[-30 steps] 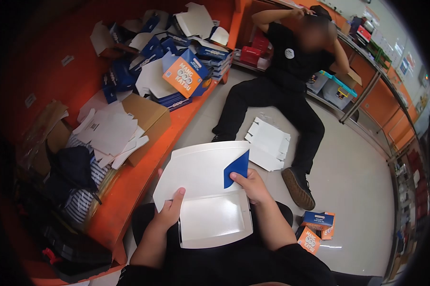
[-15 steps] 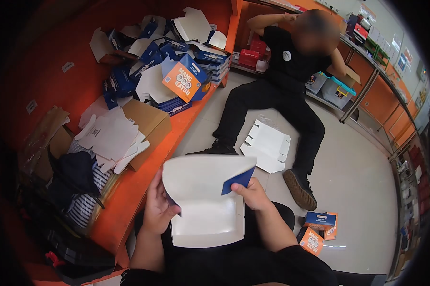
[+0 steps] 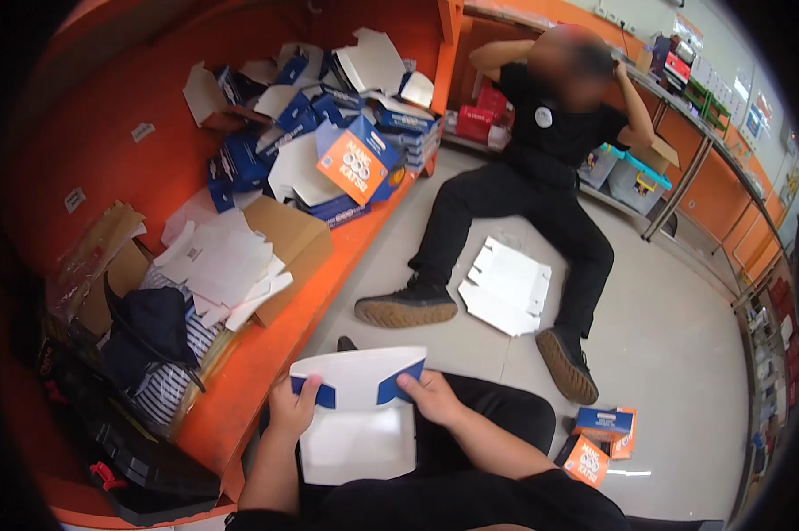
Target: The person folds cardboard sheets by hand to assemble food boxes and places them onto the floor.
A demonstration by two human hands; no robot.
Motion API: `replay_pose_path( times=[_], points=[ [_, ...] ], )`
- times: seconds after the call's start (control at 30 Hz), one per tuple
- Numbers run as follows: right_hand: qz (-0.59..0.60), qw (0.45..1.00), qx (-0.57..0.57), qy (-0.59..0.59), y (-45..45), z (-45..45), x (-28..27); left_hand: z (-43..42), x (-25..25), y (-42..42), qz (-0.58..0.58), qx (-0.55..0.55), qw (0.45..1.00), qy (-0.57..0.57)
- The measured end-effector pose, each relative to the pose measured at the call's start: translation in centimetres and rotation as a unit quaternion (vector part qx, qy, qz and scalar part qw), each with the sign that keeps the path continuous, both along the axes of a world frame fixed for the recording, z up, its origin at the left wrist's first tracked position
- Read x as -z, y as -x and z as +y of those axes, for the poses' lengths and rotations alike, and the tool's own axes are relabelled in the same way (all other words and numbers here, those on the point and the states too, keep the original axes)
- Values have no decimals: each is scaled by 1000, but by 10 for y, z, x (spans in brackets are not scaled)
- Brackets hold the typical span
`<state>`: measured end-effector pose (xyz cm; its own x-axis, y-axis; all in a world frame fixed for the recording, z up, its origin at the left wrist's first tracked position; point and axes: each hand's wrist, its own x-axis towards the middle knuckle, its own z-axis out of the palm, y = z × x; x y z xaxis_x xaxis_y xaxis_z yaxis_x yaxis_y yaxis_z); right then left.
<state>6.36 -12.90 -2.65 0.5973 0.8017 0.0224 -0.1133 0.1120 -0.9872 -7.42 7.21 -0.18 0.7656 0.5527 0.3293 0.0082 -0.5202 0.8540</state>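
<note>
An open white box (image 3: 357,447) rests over my lap, its inside facing up and its lid raised at the far side. On the lid's left, my left hand (image 3: 295,403) pinches a folded-in blue flap, thumb on top. My right hand (image 3: 430,396) grips the matching blue flap on the lid's right side, also with the thumb on top. The fingers behind the lid are partly hidden.
An orange shelf (image 3: 298,332) at left bears piled blue and orange boxes (image 3: 357,161), white card pieces (image 3: 222,261) and a carton. Ahead, a person (image 3: 541,168) sits by a flat white sheet (image 3: 506,285). Small boxes (image 3: 601,423) lie on the floor at right.
My left hand has folded the left flap inward, so both blue flaps now show. The box and hands sit lower in view. The other person's near foot has shifted toward me.
</note>
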Motion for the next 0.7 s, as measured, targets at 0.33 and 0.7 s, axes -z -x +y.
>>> replay_pose_path(
  times=[0.33,0.7],
  points=[
    [-102,994,-1,-43,24,42,-35,17,-57,56,-27,-76,992,-92],
    [-442,884,-15,-153,2,37,-52,11,-93,74,4,20,964,-264]
  ],
)
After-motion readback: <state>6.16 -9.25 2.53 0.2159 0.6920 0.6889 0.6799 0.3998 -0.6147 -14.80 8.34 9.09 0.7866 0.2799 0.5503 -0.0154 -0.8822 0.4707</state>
